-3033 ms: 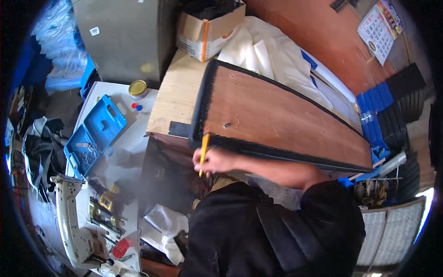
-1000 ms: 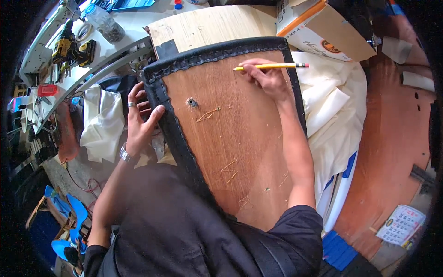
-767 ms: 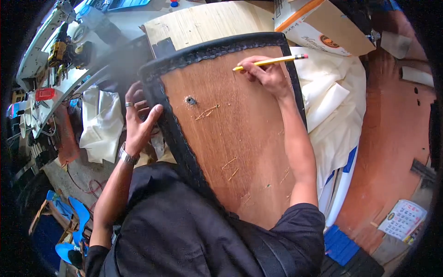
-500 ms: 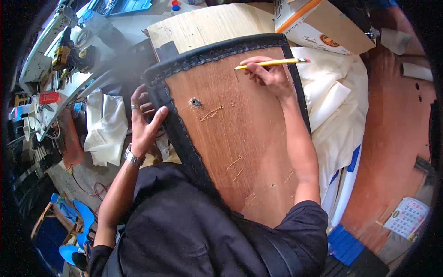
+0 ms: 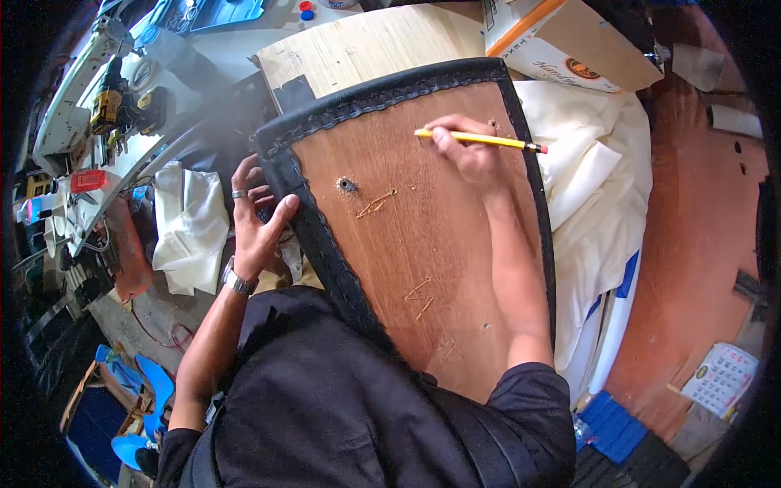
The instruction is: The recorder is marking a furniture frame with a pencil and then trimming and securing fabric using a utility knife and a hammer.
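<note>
A tapering wooden panel (image 5: pixel 382 252) with black padded edging (image 5: pixel 305 236) lies tilted in front of me, its wide end away from me. My right hand (image 5: pixel 468 159) pinches a yellow pencil (image 5: pixel 496 141) over the panel's upper right part. The pencil's tip points left, at or close to the wood; its pink eraser points right. On the left edging, my left hand (image 5: pixel 259 215) rests its thumb on top, fingers curled at the outer side. A metal fitting in a hole (image 5: pixel 346 185) and pencil-like marks or scraps (image 5: pixel 377 203) show on the wood.
Beyond the panel lies a pale wooden board (image 5: pixel 358 41), with a cardboard box (image 5: pixel 569 49) at its right. White fabric (image 5: pixel 590 163) is bunched on the right, more cloth (image 5: pixel 191 228) on the left. A yellow-black cordless drill (image 5: pixel 107 106) sits on the bench at far left.
My right hand has shifted slightly toward me, and the pencil's eraser end has swung down. A small hole at the upper right now shows. My left hand stays on the edging.
</note>
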Demonstrator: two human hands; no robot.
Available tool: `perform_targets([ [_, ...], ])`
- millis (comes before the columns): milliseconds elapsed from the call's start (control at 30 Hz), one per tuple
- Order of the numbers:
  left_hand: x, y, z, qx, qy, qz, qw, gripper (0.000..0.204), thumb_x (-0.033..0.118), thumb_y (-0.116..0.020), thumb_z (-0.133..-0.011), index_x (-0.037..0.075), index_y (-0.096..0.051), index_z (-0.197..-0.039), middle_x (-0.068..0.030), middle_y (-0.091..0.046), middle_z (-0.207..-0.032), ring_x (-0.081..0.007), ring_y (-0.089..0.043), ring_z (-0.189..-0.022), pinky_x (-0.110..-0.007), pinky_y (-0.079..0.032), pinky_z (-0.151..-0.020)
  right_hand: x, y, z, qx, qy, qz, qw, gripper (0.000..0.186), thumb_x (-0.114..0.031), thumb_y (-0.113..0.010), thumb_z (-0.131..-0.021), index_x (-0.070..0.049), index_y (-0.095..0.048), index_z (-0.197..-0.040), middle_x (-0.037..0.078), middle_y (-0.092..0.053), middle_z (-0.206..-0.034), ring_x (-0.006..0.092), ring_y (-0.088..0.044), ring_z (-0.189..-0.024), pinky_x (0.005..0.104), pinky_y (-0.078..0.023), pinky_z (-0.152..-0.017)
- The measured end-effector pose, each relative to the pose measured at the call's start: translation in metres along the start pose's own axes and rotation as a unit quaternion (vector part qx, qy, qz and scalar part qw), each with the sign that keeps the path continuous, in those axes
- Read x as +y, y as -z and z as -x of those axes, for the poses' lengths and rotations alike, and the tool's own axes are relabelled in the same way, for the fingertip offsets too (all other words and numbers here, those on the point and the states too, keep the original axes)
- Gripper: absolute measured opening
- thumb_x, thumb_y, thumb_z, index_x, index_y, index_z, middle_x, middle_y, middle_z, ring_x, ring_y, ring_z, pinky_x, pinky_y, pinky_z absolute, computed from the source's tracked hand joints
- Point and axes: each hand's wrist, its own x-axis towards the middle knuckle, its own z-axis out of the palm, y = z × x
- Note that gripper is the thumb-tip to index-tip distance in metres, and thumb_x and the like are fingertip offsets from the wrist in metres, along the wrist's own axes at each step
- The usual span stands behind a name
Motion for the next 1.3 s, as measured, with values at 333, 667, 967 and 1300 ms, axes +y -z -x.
perform_targets([
  [333,-0.005,0.002,0.001,0.016,-0.009,-0.030,0.999,0.075,0.013,-0.072,-0.079,0.010,-0.028,-0.139,-0.0116,-0.046,-0.121,-0.0181,-0.056,-0.097,-0.032,-0.050,-0.081,0.000,0.003,0.002,-0.043,-0.038,-0.026,0.998,0.012,-0.012,-0.064,-0.086,-0.001,-0.068,-0.089,0.004,-0.068,-0.082,0.0083,-0.059,-0.072,0.0239,-0.048,-0.063],
  [667,-0.001,0.000,0.001,0.000,-0.012,-0.005,1.000,0.073,0.015,-0.071,-0.079,0.007,-0.028,-0.137,-0.0109,-0.048,-0.119,-0.0185,-0.056,-0.098,-0.032,-0.049,-0.083,-0.012,0.009,-0.007,-0.031,-0.122,-0.090,0.988,0.013,-0.012,-0.064,-0.086,-0.001,-0.069,-0.093,0.002,-0.068,-0.080,0.0067,-0.059,-0.072,0.0213,-0.048,-0.064],
  [967,-0.003,0.003,-0.001,0.003,-0.009,-0.021,1.000,0.075,0.018,-0.073,-0.078,0.007,-0.028,-0.138,-0.0103,-0.047,-0.119,-0.0181,-0.055,-0.098,-0.032,-0.047,-0.085,-0.004,0.007,0.000,0.030,-0.099,-0.182,0.978,0.014,-0.015,-0.059,-0.090,-0.005,-0.068,-0.095,0.004,-0.068,-0.087,0.0076,-0.061,-0.074,0.0197,-0.047,-0.059],
  [1300,0.007,0.015,-0.035,-0.103,-0.056,-0.064,0.991,0.113,0.027,-0.084,-0.064,0.012,-0.010,-0.148,-0.0130,-0.028,-0.143,-0.0272,-0.033,-0.129,-0.040,-0.030,-0.106,-0.036,-0.063,0.029,0.318,-0.119,0.023,0.940,0.015,-0.007,-0.060,-0.087,0.000,-0.064,-0.100,-0.001,-0.060,-0.074,0.0035,-0.050,-0.061,0.0198,-0.042,-0.053],
])
